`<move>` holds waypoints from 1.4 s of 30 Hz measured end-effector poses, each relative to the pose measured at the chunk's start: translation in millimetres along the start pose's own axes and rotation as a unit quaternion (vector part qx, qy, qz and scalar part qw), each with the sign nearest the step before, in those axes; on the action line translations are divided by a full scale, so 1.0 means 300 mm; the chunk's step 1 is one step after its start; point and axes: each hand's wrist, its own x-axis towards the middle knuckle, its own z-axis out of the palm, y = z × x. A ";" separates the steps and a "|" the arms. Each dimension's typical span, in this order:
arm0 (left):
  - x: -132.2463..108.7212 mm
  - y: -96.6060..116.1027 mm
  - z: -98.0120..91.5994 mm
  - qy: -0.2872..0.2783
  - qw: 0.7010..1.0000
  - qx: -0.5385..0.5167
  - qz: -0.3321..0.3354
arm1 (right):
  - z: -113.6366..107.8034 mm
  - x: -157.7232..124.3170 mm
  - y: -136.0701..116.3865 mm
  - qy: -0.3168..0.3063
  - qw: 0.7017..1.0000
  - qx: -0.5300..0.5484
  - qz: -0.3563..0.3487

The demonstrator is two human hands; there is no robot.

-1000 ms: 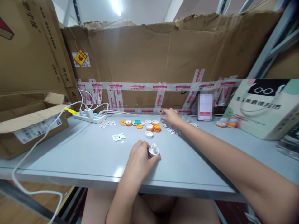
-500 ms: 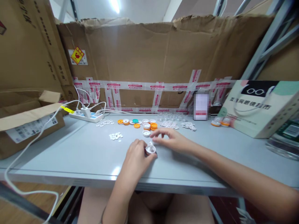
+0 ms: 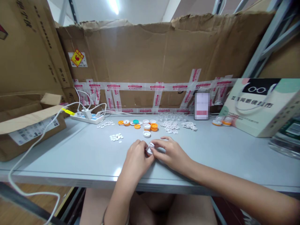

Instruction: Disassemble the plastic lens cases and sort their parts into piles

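Observation:
My left hand (image 3: 138, 156) is closed around a small white round cap (image 3: 149, 151), near the front middle of the table. On top of the cap sits a small white openwork plastic piece (image 3: 152, 145). The thumb and forefinger of my right hand (image 3: 168, 151) pinch at this piece from the right. Just beyond my hands lies another white round cap (image 3: 147, 134). Behind it stand stacked orange caps (image 3: 154, 126) and white ones. A loose group of small white discs (image 3: 116, 137) lies to the left of my hands.
White openwork pieces (image 3: 170, 126) lie in a heap behind my right hand, before clear plastic cups (image 3: 172, 117). A phone (image 3: 202, 105) leans at the back. A power strip (image 3: 87, 117) and an open carton (image 3: 30, 125) are left; a paper bag (image 3: 253, 109) stands right.
My right hand has come down and toward me from beside the far white cap. Its fingers now pinch the openwork piece at the held cap. My left hand has barely moved.

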 end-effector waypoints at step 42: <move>-0.019 0.004 0.024 0.271 0.941 0.039 0.197 | -0.043 0.054 0.024 -0.023 0.895 0.426 0.133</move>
